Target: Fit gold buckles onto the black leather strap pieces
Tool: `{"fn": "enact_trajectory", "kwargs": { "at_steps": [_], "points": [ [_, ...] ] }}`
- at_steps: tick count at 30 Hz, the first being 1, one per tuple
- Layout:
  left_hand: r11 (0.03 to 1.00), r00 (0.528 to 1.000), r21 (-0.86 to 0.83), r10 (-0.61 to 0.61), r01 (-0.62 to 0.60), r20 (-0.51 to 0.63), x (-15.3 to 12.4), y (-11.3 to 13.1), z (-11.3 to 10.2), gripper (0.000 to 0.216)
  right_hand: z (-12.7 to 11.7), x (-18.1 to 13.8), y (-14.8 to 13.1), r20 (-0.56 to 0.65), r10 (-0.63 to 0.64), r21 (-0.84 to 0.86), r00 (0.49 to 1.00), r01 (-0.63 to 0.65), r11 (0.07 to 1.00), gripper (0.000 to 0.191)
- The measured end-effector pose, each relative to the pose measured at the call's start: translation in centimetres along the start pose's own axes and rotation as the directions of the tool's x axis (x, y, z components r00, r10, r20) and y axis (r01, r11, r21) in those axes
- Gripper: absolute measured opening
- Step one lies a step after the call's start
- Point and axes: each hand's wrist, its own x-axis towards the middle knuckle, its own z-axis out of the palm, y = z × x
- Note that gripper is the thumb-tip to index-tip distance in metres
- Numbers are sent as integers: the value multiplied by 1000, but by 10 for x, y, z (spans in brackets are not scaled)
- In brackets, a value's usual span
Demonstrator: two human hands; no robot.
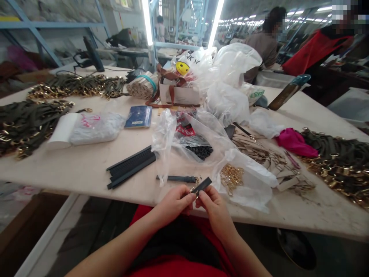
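Both my hands meet at the table's near edge, pinched on a short dark strap with a small gold clasp at its lower end. My left hand has its fingers curled and pinches the clasp end. My right hand grips the strap from the right. A finished dark strap with a gold clasp lies just beyond them. A stack of dark straps lies to the left. Gold clasps sit in a clear plastic bag to the right.
The pale table holds piles of dark straps with gold hardware at left and at right, white plastic bags, a blue booklet, a pink cloth. Two people sit at the far right.
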Motion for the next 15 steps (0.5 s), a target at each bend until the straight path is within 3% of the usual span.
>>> {"fn": "enact_trajectory", "kwargs": {
  "at_steps": [8, 15],
  "points": [
    [992, 1000, -125, -4, 3, -14, 1, 4, 6, 30, 1, -5, -9, 44, -16, 12, 999, 16, 1000, 23],
    [996, 997, 42, -75, 75, -14, -2, -1, 9, 50, -2, -5, -3, 46, -118, -27, 992, 120, 992, 34]
  ]
}}
